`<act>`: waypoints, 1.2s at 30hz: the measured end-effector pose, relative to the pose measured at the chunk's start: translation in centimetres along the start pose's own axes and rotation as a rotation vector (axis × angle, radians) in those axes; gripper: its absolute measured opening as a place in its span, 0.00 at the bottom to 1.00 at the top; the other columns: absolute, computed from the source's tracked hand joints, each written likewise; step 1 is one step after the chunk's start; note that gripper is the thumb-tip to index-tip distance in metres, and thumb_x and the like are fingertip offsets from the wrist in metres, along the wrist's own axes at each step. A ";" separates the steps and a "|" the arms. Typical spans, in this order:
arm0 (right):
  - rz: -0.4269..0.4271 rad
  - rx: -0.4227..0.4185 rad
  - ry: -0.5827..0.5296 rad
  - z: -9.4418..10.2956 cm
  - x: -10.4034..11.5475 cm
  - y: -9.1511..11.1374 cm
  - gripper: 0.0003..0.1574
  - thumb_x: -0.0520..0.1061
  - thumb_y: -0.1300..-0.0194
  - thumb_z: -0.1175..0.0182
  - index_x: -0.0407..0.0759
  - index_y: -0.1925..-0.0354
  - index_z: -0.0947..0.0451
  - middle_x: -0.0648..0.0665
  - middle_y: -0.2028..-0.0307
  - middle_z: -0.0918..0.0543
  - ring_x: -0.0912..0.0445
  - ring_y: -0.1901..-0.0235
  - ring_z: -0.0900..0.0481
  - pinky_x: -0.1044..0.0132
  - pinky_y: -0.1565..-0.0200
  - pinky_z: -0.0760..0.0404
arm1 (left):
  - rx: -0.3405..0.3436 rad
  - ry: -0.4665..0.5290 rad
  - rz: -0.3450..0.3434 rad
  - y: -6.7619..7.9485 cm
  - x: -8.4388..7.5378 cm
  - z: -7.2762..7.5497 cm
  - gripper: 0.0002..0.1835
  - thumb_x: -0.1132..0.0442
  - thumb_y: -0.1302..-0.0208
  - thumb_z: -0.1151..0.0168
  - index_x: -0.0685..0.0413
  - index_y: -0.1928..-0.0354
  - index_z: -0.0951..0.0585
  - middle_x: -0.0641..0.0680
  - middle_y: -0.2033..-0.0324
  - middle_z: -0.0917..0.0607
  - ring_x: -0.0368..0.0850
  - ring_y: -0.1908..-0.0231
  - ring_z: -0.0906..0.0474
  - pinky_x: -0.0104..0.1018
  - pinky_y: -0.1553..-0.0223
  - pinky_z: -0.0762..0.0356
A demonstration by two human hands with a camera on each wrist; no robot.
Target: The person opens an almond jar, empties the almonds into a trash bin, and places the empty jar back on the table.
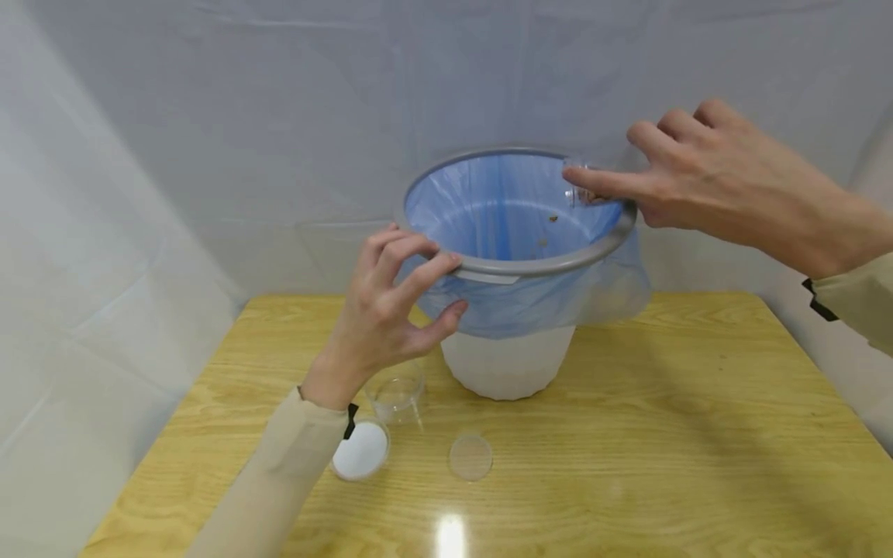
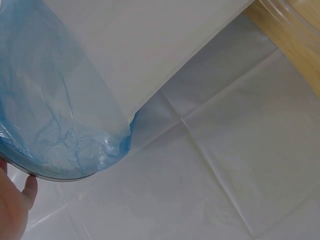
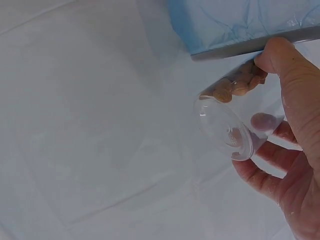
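Observation:
A white trash can point(image 1: 509, 368) lined with a blue plastic bag point(image 1: 502, 306) stands on the table, its grey ring rim point(image 1: 544, 266) on top. My left hand point(image 1: 391, 310) grips the near left of the rim, fingers bent over it and thumb lower, by the bag. My right hand point(image 1: 732, 178) holds a clear plastic cup point(image 3: 225, 127) tipped at the right side of the rim. Brown nut-like pieces point(image 3: 240, 85) lie along the cup's wall. A small brown piece point(image 1: 553, 218) shows inside the lined can, below the cup's mouth.
Left of the can's base stands a clear plastic container point(image 1: 396, 391). In front of it is a round dish with a white surface point(image 1: 361, 451), partly behind the left sleeve. A clear round lid point(image 1: 470, 457) lies flat on the wooden table point(image 1: 628, 465). Pale sheeting point(image 1: 279, 116) hangs behind.

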State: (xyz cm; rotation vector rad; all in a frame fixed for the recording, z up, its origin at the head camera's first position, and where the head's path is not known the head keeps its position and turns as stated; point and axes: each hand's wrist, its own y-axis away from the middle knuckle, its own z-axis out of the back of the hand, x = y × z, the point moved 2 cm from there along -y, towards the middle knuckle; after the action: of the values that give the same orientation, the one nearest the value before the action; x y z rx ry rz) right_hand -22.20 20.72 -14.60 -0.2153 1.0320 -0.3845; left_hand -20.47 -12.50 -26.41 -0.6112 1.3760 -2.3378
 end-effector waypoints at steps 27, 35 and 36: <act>0.000 0.040 0.020 0.0 0.1 -0.2 0.65 0.47 0.56 0.17 0.52 0.24 0.38 0.32 0.66 0.28 0.43 0.76 0.33 0.55 0.71 0.35 | -0.016 0.019 0.031 0.2 0.1 0.0 0.20 0.50 0.34 0.35 0.52 0.45 0.19 0.62 0.51 0.22 0.61 0.50 0.25 0.61 0.40 0.30; -0.013 0.039 -0.008 0.0 0.2 -0.4 0.59 0.46 0.52 0.19 0.51 0.25 0.36 0.33 0.68 0.29 0.44 0.76 0.33 0.54 0.70 0.35 | -0.016 0.025 0.049 0.0 0.0 -0.1 0.20 0.51 0.35 0.35 0.52 0.46 0.19 0.61 0.51 0.22 0.59 0.50 0.25 0.61 0.39 0.31; -0.012 0.029 -0.012 0.0 0.2 -0.5 0.57 0.45 0.51 0.21 0.52 0.25 0.36 0.33 0.69 0.29 0.44 0.76 0.33 0.54 0.71 0.35 | -0.018 0.027 0.050 0.0 0.0 -0.1 0.20 0.51 0.35 0.35 0.52 0.46 0.19 0.61 0.51 0.22 0.59 0.50 0.25 0.61 0.39 0.31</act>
State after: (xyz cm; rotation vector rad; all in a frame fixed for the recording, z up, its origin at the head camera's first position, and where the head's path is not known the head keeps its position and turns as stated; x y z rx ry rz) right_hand -22.23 20.25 -14.57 -0.1974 1.0125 -0.4083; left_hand -20.49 -12.44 -26.47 -0.5456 1.4100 -2.3049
